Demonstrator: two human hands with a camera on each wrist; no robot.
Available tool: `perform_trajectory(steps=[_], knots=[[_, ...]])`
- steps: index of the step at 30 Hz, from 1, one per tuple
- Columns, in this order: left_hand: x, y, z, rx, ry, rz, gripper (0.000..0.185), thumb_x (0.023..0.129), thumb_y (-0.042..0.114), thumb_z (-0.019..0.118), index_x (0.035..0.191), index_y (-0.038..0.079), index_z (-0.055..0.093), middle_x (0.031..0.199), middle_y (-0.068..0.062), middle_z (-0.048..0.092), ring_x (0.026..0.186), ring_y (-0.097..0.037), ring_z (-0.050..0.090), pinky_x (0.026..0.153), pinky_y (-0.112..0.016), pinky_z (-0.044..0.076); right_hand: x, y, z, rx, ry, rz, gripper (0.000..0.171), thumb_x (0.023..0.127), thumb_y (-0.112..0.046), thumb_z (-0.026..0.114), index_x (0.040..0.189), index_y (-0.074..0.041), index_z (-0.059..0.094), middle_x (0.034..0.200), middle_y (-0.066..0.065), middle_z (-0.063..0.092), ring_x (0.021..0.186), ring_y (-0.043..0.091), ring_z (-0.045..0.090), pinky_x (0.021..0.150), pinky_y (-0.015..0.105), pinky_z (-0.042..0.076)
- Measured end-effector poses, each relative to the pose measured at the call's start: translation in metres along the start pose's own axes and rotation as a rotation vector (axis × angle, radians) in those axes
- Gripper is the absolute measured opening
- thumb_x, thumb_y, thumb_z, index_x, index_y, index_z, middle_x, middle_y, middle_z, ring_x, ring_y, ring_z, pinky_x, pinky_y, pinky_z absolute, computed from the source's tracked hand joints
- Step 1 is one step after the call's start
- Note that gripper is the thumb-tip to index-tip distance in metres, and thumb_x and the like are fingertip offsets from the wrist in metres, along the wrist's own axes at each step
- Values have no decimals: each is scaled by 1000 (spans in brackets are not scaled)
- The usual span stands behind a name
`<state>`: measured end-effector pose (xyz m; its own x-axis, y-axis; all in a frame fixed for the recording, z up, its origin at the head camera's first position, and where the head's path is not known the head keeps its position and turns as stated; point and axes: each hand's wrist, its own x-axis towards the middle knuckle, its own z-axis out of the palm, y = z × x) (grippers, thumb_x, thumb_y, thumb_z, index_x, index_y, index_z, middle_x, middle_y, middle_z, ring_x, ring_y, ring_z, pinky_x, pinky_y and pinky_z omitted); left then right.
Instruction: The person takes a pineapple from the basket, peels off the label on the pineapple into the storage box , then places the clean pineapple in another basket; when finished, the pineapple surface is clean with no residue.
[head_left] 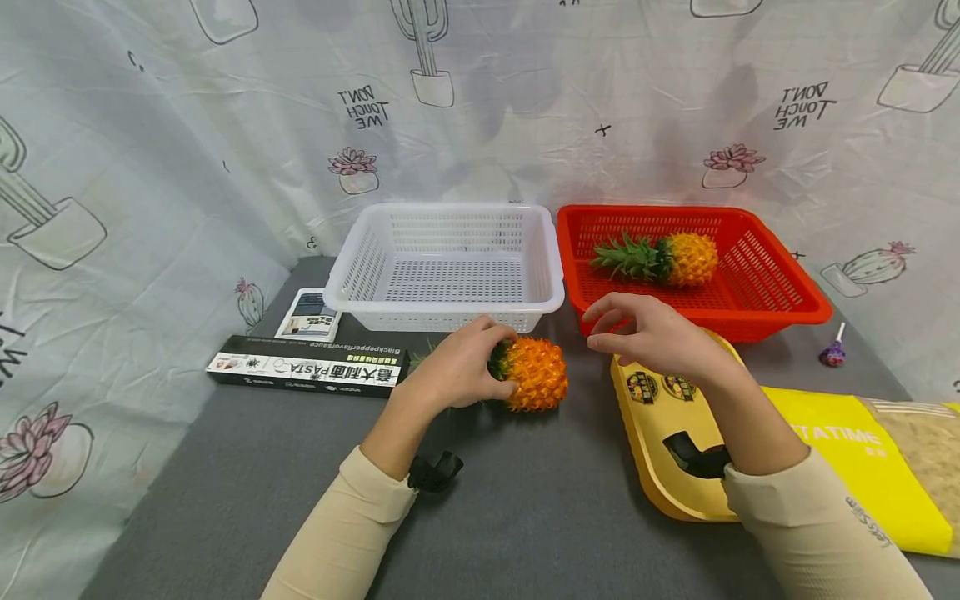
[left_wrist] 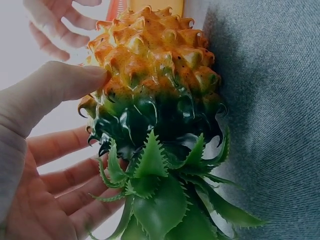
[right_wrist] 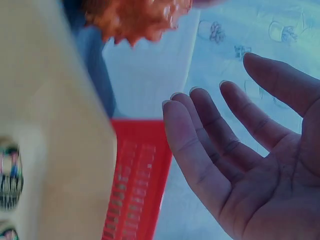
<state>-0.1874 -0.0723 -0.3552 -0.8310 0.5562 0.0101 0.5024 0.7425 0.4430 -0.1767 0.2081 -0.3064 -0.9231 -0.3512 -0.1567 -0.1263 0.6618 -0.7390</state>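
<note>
One pineapple (head_left: 667,259) in red basket (head_left: 780,300), white basket (head_left: 360,275) seemingly empty

We read "PASTA" on the black box (head_left: 307,367), "TATIME" on the yellow bag (head_left: 855,467), and mirrored "DON'T TOUCH ME" on the curtain (head_left: 225,158).

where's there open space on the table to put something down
Bare grey cloth in front of the pasta box, and between the forearms. The white basket holds nothing. Crowded right: yellow tray, yellow bag, red basket.
</note>
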Motion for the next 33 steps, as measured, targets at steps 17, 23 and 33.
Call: perform_trajectory(steps=[17,23,33], knots=[[1,-3,1,-21,4,-1,65,82,34,84,139,13,62,129,-5,60,110,-23,60,99,-43,53,28,-13,47,-73,-122,-52,64,92,-25,78,147,-6,53,141,15,60,123,35,58,104,54,50],[0,-3,2,-33,2,-12,64,82,33,84,139,13,61,129,-5,59,108,-23,60,97,-43,53,31,-14,58,-158,-122,-76,70,87,-25,82,147,-3,54,135,18,58,111,31,56,99,50,52],[3,-8,-3,-69,-13,-4,64,86,33,82,142,10,60,135,-8,60,116,-26,61,102,-44,53,35,-14,73,-238,-111,-102,94,80,-22,87,158,-1,38,142,21,50,116,32,55,102,51,53]])
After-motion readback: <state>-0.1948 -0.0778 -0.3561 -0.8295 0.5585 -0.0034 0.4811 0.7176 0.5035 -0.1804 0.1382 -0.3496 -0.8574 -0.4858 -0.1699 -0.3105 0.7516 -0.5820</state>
